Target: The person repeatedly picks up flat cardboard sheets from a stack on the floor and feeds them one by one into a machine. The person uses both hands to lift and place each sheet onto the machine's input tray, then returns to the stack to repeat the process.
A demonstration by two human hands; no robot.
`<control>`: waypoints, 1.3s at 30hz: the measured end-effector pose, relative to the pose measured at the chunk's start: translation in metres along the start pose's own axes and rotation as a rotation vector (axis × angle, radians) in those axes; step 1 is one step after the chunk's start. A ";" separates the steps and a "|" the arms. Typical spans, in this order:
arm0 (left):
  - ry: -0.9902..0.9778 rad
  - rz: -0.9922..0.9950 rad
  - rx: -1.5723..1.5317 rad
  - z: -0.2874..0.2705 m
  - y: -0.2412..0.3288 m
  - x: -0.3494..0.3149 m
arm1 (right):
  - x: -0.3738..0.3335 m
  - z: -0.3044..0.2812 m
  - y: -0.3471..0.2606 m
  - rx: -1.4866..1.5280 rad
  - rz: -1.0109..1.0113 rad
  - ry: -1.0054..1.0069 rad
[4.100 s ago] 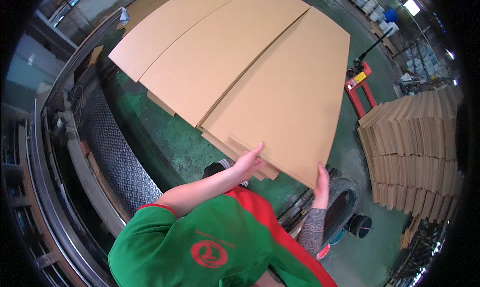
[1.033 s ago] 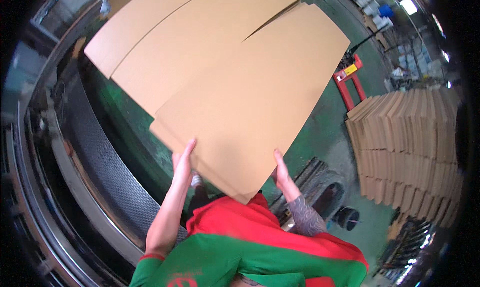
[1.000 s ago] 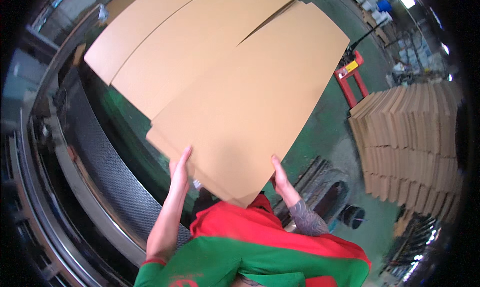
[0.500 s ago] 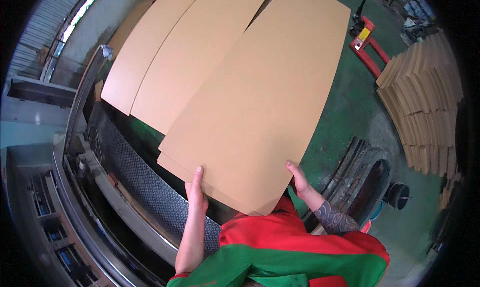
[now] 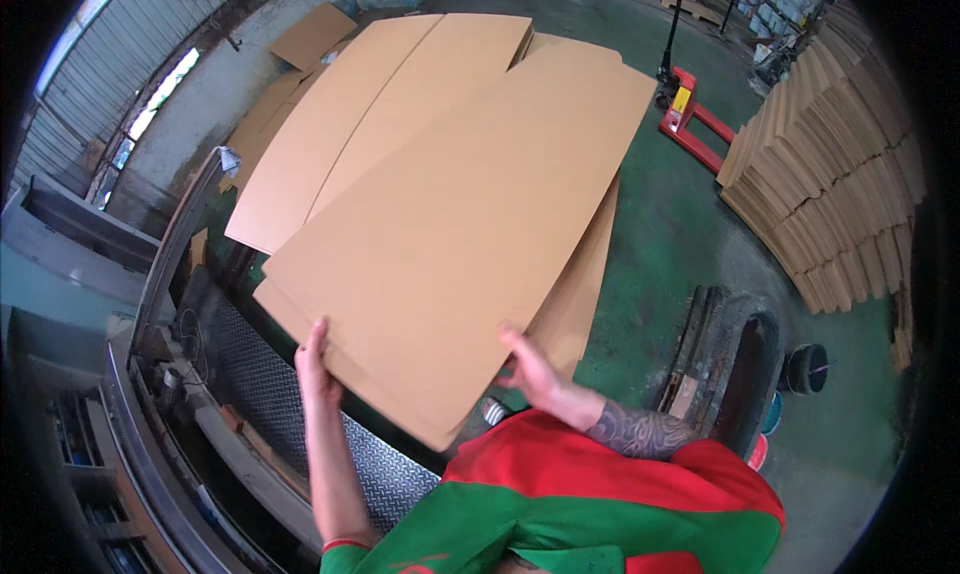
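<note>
A large tan cardboard sheet (image 5: 440,244) lies at a slant in front of me, and at least one more sheet edge shows just under it. My left hand (image 5: 316,366) is closed on its near left edge, thumb on top and the other fingers hidden below. At the near right edge, my right hand (image 5: 535,376) grips the same sheet, its thumb along the upper face. Beyond it on the left are more cardboard sheets (image 5: 340,124) on the pile. Part of another lower sheet (image 5: 580,289) shows to the right.
A metal tread plate (image 5: 250,374) and a long machine frame (image 5: 150,404) run along the left. A red pallet jack (image 5: 685,124) stands at the far right, beside a tall stack of cardboard (image 5: 830,164). Nearer are a dark trough (image 5: 745,374) and a black bucket (image 5: 803,370).
Both hands have moved left, swinging the held sheet's near end leftward. A lower sheet has come into sight on the right. The view has tilted to show more of the far floor.
</note>
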State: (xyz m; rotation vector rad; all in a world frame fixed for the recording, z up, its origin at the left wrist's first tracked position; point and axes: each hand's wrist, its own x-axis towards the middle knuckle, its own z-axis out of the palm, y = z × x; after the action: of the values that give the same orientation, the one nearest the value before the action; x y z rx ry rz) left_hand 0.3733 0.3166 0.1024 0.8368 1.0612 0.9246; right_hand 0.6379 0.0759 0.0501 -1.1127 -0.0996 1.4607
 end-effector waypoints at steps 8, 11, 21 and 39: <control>0.164 -0.165 0.205 -0.202 -0.003 -0.021 | 0.033 -0.080 0.062 -0.373 0.151 -0.174; 0.271 -0.176 0.035 -0.204 -0.044 -0.034 | 0.060 -0.165 0.024 -0.026 0.007 0.235; 0.681 -0.153 0.267 -0.113 -0.036 -0.082 | 0.190 -0.221 -0.084 0.124 -0.297 0.301; 0.586 0.542 -0.094 -0.227 -0.048 -0.224 | 0.174 0.040 -0.045 -0.216 -0.356 0.021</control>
State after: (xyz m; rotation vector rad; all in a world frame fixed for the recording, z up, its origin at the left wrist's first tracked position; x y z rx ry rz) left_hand 0.1196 0.1202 0.0730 0.8074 1.2968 1.7382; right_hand 0.6792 0.2495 0.0033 -1.2136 -0.4279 1.1374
